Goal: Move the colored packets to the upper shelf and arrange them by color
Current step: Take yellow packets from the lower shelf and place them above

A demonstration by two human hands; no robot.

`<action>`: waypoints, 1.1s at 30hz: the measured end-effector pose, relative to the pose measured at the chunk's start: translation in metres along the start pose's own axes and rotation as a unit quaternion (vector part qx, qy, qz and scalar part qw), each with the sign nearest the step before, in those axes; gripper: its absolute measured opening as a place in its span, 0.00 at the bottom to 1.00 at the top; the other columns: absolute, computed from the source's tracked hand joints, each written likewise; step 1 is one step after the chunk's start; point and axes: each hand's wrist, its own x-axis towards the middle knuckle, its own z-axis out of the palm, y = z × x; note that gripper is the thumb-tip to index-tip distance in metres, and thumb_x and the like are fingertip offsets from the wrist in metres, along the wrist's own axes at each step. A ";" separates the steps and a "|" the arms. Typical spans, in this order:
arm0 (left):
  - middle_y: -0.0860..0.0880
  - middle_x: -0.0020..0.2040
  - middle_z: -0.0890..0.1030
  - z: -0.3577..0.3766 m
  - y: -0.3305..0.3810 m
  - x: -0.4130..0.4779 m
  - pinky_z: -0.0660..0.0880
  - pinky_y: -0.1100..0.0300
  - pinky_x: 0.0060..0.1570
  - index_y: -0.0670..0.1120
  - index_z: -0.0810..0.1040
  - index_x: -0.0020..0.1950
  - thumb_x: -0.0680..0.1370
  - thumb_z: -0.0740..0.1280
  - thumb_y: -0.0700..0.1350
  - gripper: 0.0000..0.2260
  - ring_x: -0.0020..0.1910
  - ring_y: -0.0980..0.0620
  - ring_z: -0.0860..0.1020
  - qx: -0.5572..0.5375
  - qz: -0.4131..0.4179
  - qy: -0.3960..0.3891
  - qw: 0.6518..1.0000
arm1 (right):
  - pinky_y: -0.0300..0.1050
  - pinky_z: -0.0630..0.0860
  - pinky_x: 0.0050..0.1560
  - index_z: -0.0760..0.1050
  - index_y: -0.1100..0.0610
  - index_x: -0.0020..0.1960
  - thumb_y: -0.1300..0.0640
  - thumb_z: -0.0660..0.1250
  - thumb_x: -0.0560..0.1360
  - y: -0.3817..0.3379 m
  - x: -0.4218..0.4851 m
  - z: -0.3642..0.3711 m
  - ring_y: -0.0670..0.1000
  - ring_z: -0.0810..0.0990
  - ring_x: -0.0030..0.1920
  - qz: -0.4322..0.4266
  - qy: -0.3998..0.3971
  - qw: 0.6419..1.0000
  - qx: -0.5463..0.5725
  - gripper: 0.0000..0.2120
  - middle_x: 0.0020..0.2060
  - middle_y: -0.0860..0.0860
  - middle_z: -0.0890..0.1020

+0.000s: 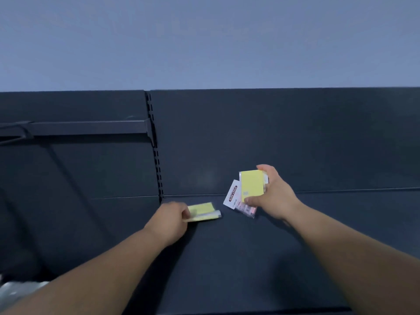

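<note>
My left hand [171, 218] grips a yellow packet [203, 211] that lies flat near the back left corner of the dark upper shelf [238, 258]. My right hand [273, 196] holds a small stack of packets upright above the shelf: a yellow packet [251, 184] in front, and behind it a white and pink "Sticky Note" packet [235, 197] that sticks out at the lower left. The thumb lies on the stack's bottom edge and the fingers wrap its top.
A dark back panel [272, 137] rises behind the shelf. A slotted upright [155, 151] divides it from the left bay, where a dark bracket bar [86, 128] juts out. Something pale shows at the bottom left corner [16, 289].
</note>
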 end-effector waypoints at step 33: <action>0.59 0.50 0.76 -0.010 0.035 -0.008 0.74 0.58 0.51 0.58 0.78 0.51 0.72 0.72 0.56 0.10 0.52 0.56 0.75 0.012 0.059 0.034 0.998 | 0.39 0.76 0.40 0.73 0.51 0.67 0.63 0.72 0.72 0.020 0.007 -0.021 0.50 0.83 0.45 0.020 0.035 0.998 -0.039 0.25 0.47 0.47 0.83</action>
